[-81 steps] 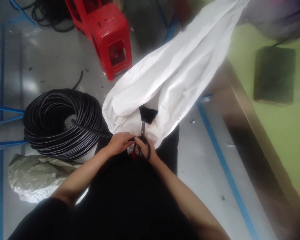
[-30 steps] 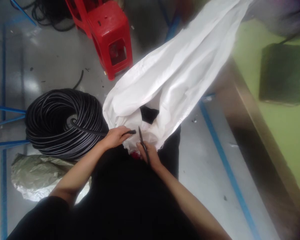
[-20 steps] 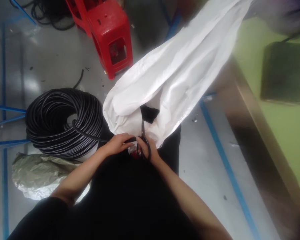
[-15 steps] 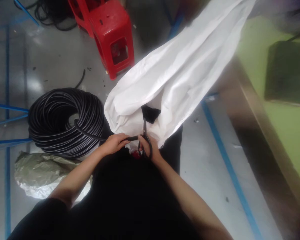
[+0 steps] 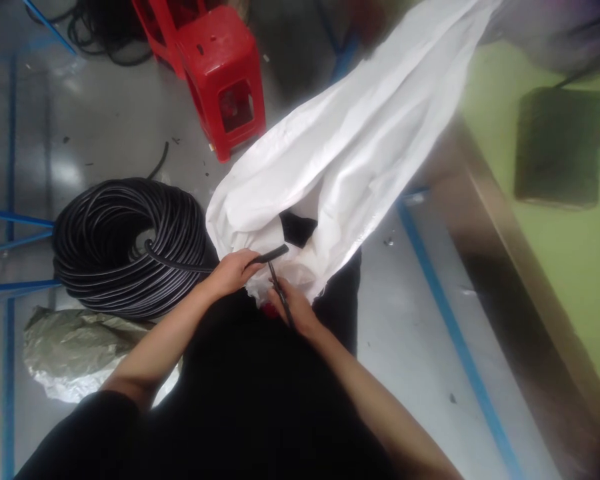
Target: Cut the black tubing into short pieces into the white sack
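My left hand is closed around a black cable or hose, close to its free end, which sticks out to the right past my fingers. The other way, it runs back to a thick black coil on the floor at the left. In my right hand is a pair of dark scissors, blades pointing up and to the left, just below the black length. A large white woven sack lies across my lap, its crumpled near edge under both hands.
Red plastic stools stand ahead on the grey floor. A crumpled grey-green plastic bag lies beside the coil. Blue tape marks the floor at right, near a green-topped surface bearing a dark square object.
The scissors have dropped away from the black length and turned to lean left. My left hand has lifted slightly, tilting the free end upward.
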Available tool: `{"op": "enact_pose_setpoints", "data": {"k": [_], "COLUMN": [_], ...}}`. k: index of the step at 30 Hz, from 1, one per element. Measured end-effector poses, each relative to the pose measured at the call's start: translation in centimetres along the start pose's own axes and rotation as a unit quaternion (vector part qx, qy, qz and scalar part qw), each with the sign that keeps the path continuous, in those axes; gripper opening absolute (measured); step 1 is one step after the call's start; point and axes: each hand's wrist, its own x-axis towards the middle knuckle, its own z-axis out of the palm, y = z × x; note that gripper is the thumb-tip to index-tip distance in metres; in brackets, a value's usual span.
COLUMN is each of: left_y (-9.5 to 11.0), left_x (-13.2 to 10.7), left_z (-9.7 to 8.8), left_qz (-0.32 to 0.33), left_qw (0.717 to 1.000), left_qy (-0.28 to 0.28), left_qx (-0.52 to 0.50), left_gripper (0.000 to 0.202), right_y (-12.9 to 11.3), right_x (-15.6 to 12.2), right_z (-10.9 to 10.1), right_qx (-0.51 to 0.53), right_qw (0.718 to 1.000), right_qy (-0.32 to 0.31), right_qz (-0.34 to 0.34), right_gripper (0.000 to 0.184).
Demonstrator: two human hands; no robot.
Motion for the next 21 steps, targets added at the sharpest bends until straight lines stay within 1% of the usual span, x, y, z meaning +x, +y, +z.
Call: {"op": "enact_pose_setpoints", "data": {"k": [5,10,14,18,21], "left_y": [0.2,0.0,-0.4,-0.8,-1.2], "left_x": [-0.3,-0.2,0.4,0.9,0.9], "left_z": [0.7,0.8,1.0,1.4,1.7], "left_qz": [-0.001,0.007,0.021,0.042,0.051], "left_qw": [0.999,0.997,0.997,0.996,0.996], "left_qy": [-0.053,-0.080,-0.074,-0.066,-0.061], "left_qx": [0.003,-0.001,-0.008,-0.031,-0.048], "left_gripper": [0.025,0.026,0.027,0.028,0.029], "right_y": [-0.4,-0.1,0.1,0.4,0.6], "right_x": [0.3,0.2,0.2,0.1,-0.1], "right_z": [0.0,0.0,0.1,0.4,0.6], "right_qx": [-0.056,-0.091,-0.115,-0.086,-0.065], "right_qw": [0.998,0.996,0.993,0.996,0.997], "right_qy": [0.001,0.002,0.008,0.033,0.039], "right_qz": [0.005,0.000,0.022,0.017,0.008], "right_gripper": [0.042,0.042,0.038,0.038,0.039]}}
